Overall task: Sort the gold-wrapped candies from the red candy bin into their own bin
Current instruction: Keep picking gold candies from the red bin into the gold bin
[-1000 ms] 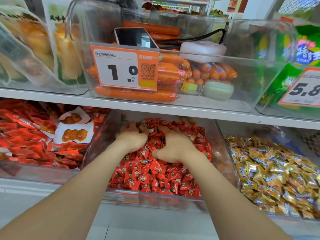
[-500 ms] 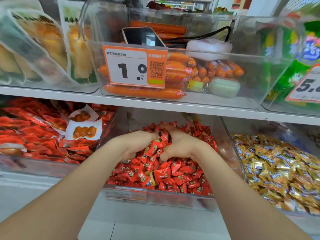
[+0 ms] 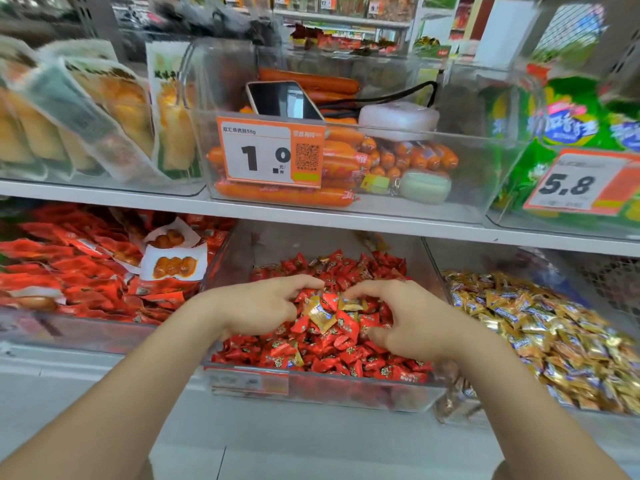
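**Two gold strays uncovered in the red bin, neither lifted yet**

Step in hand: searching and picking. Both hands work the top of the heap in the red candy bin (image 3: 346, 393), which sits mid-way along the lower shelf (image 3: 277, 431).

- Left hand (image 3: 263, 306): fingers curled, forefinger and thumb angled toward the heap's crest. Cannot tell whether it has anything pinched.
- Right hand (image 3: 408, 320): fingers bent likewise, thumb low against the red candies (image 3: 332, 355). Grip likewise unclear.
- Gold-wrapped candies (image 3: 322, 315): at least two lie between the hands on top of the red ones, just beside the left thumb.

Next move, as I judge it: a fingertip pinch on a gold wrapper alone, then a carry rightward over the bin wall. Wrappers look slippery, so red pieces may ride along.

Containers:
- Gold candy bin (image 3: 460, 410), toward the shelf's right end, well filled with gold pieces.
- Toward the left end, red snack packets (image 3: 69, 271) in a clear bin.
- Upper shelf (image 3: 138, 199): clear bin of sausages (image 3: 284, 197) with a price tag (image 3: 270, 154); a phone (image 3: 282, 100) lies on top.
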A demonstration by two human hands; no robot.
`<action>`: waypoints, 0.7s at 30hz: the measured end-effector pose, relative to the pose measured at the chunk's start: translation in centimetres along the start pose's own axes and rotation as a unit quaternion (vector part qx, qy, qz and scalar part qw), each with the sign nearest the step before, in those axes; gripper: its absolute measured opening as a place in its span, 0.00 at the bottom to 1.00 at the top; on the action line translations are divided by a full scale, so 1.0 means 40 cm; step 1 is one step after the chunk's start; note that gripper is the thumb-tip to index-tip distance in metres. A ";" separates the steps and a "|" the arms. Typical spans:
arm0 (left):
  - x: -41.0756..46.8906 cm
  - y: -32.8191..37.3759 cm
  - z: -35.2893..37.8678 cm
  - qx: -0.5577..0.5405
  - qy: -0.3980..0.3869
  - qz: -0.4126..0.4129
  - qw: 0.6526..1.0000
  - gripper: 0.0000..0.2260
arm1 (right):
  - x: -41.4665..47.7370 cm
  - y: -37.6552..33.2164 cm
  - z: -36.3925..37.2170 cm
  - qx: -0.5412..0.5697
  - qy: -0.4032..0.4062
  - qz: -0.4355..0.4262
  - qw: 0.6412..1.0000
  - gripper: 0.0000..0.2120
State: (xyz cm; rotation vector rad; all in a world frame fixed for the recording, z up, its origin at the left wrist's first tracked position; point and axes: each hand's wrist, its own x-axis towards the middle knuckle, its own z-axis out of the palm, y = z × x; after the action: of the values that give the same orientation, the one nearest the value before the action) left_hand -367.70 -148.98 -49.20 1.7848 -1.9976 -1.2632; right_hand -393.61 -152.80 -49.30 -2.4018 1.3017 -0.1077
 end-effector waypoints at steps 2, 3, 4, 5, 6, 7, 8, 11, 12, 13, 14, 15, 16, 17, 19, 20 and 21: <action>-0.010 -0.005 0.002 0.032 0.007 -0.005 0.999 0.31 | -0.015 -0.005 -0.007 -0.018 0.022 0.005 1.000 0.28; -0.015 -0.003 0.007 0.056 0.012 -0.001 0.998 0.29 | -0.018 -0.007 -0.006 -0.025 0.039 0.014 0.999 0.26; -0.015 -0.003 0.012 0.078 0.025 0.007 0.997 0.25 | -0.018 -0.011 -0.004 -0.030 0.060 0.017 0.998 0.24; -0.012 -0.003 0.016 0.098 0.043 0.015 0.994 0.20 | -0.012 -0.015 0.000 -0.029 0.083 0.011 0.996 0.23; -0.007 -0.004 0.021 0.113 0.060 0.021 0.992 0.16 | -0.003 -0.020 0.006 -0.021 0.107 -0.006 0.994 0.23; -0.003 -0.005 0.024 0.122 0.074 0.022 0.989 0.13 | 0.011 -0.022 0.014 -0.006 0.117 -0.023 0.993 0.24; 0.005 -0.010 0.027 0.133 0.092 0.030 0.986 0.13 | 0.024 -0.026 0.021 0.009 0.108 -0.042 0.993 0.25; 0.017 -0.005 0.037 0.162 0.149 0.072 0.973 0.13 | 0.064 -0.019 0.052 0.005 0.039 -0.059 0.997 0.27; 0.019 -0.002 0.043 0.167 0.160 0.081 0.970 0.13 | 0.073 -0.017 0.060 -0.005 0.030 -0.059 0.998 0.27; 0.022 0.000 0.048 0.172 0.166 0.084 0.967 0.14 | 0.082 -0.013 0.067 -0.010 0.029 -0.058 0.998 0.26; 0.025 0.000 0.053 0.176 0.171 0.086 0.966 0.13 | 0.087 -0.009 0.072 -0.012 0.034 -0.058 0.998 0.25; 0.028 0.000 0.058 0.174 0.170 0.085 0.966 0.13 | 0.090 -0.009 0.074 -0.011 0.041 -0.059 0.997 0.22; 0.033 -0.003 0.061 0.167 0.170 0.087 0.967 0.12 | 0.093 -0.005 0.075 -0.012 0.051 -0.062 0.997 0.18; 0.036 -0.004 0.063 0.156 0.166 0.090 0.970 0.11 | 0.092 -0.003 0.073 -0.013 0.062 -0.061 0.996 0.15; 0.039 -0.005 0.064 0.131 0.152 0.091 0.975 0.11 | 0.085 0.000 0.064 0.000 0.080 -0.054 0.995 0.14; 0.040 -0.007 0.063 0.119 0.146 0.090 0.978 0.10 | 0.079 0.001 0.057 0.011 0.088 -0.051 0.995 0.16; 0.040 -0.008 0.062 0.109 0.142 0.090 0.980 0.11 | 0.072 0.004 0.050 0.018 0.090 -0.047 0.995 0.18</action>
State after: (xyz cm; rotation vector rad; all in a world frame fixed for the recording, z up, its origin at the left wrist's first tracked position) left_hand -369.44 -149.22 -51.58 1.7120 -2.1351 -0.7139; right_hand -391.58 -154.59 -51.55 -2.4687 1.2508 -0.3795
